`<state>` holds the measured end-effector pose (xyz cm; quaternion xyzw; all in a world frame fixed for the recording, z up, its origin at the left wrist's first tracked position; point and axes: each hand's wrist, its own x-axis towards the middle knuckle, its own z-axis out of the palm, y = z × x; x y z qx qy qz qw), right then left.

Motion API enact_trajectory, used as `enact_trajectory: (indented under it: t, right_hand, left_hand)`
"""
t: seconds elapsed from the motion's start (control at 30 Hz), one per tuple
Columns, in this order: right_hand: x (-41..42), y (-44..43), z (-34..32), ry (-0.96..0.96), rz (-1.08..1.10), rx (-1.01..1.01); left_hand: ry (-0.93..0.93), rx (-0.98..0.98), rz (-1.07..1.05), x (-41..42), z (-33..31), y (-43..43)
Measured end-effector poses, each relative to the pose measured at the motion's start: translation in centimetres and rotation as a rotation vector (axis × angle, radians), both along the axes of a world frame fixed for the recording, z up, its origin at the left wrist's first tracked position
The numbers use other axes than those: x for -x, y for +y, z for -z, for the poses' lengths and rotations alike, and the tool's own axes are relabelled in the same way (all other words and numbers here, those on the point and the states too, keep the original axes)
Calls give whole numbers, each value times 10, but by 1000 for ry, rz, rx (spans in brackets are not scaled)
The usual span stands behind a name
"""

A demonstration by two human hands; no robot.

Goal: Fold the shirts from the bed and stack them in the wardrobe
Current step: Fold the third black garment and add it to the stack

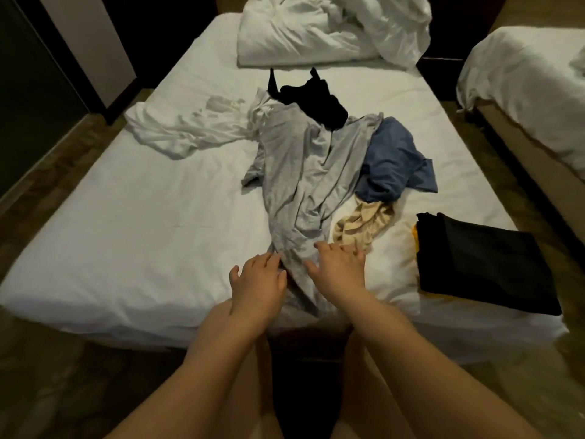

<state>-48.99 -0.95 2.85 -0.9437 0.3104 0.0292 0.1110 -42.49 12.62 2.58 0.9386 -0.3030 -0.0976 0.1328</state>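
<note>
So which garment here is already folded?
The black garment at the near right edge, flat and squared. The grey shirt, blue shirt, beige garment and white shirt lie crumpled.

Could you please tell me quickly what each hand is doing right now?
The left hand is open, fingers touching the grey shirt.
The right hand is open too, fingers spread on the same shirt.

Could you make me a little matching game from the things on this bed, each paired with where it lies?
Things:
1 grey shirt
2 blue shirt
3 folded black garment
4 white duvet

Places:
A bunched at the far end of the bed
B flat near the right edge
C near end between the left hand and right hand
D crumpled just right of the grey shirt

Pairs: 1-C; 2-D; 3-B; 4-A
</note>
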Motion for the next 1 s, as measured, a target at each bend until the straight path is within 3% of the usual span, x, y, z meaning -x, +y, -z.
enact_trajectory:
  t: [0.17, 0.47, 0.67, 0.73, 0.87, 0.93, 1.0]
  right_hand:
    - [-33, 10, 25, 12, -53, -97]
    - [-77, 5, 47, -123, 78, -343]
    - [-72, 9, 32, -349, 160, -598]
    - [-59, 12, 19, -462, 126, -672]
    - [-26, 15, -11, -658, 26, -834]
    - [-13, 18, -22, -632, -76, -887]
    - [-7, 21, -31, -622, -113, -935]
  left_hand:
    - [64, -19, -10, -21, 19, -11]
    - [274, 241, -73, -50, 36, -11]
    - [367, 368, -142, -67, 26, -12]
    - [594, 534, -288, -72, 17, -20]
    - [1404, 1002, -686, -77, -11, -43]
    - [1498, 1053, -611, -77, -22, -53]
    - [1367, 1024, -514, -72, -33, -60]
